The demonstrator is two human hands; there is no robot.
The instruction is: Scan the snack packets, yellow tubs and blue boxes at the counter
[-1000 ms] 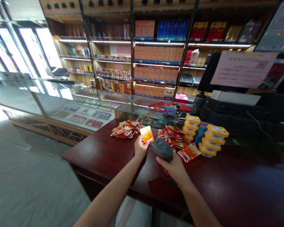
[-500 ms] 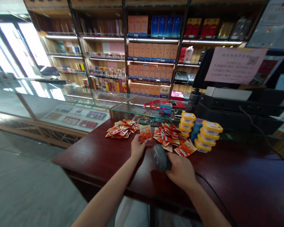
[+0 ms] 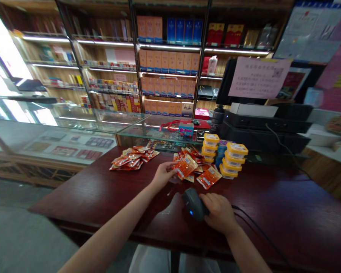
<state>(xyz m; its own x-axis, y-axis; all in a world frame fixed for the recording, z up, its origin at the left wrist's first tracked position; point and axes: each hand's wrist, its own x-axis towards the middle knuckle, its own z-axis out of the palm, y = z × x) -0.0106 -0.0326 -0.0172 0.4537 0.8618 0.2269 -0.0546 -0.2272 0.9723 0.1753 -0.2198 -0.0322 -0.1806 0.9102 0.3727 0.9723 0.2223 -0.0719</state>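
My left hand [image 3: 164, 176] pinches the lower left edge of an orange-red snack packet [image 3: 186, 166], held at the front of the right-hand heap of similar packets [image 3: 191, 153]. Whether the packet rests on the heap, I cannot tell. My right hand [image 3: 219, 212] is wrapped round the handle of a dark grey barcode scanner [image 3: 194, 204] with a small blue light showing. Another packet [image 3: 208, 177] lies flat between the heap and the scanner. Farther left is a second heap of the same packets [image 3: 132, 157].
Two stacks of yellow-lidded tubs, a left one [image 3: 209, 148] and a right one [image 3: 233, 159], stand behind the right heap. A glass display counter [image 3: 96, 123] borders the dark wooden desk [image 3: 102, 197]. The scanner's cable [image 3: 258, 227] runs over the desk's right side. A monitor with a pink notice [image 3: 255, 77] stands behind.
My left hand has moved right with the packet, from between the heaps to the right one. The scanner has come down and nearer to me. The view has turned right.
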